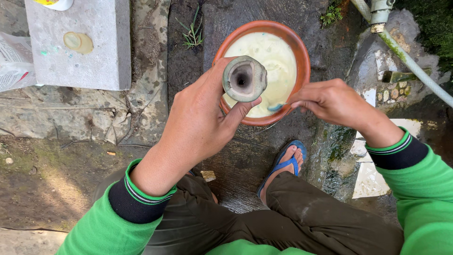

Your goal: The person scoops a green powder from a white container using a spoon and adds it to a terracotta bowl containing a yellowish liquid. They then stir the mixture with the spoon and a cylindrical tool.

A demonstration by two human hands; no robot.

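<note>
My left hand (200, 120) grips a short grey tube (244, 79), its open hollow end facing up at me, held just over the near rim of an orange-brown bowl (302, 56). The bowl stands on wet dark ground and holds a pale creamy liquid (273, 52). My right hand (332, 100) pinches a small blue-tipped tool (276, 107), maybe a spoon or brush, whose tip dips into the liquid at the bowl's near edge. Both sleeves are green with dark cuffs.
A grey concrete block (80, 45) lies at upper left with a round yellowish smear on it. A green hose (410, 61) runs down the right side. My foot in a blue sandal (283, 165) rests on the wet ground below the bowl.
</note>
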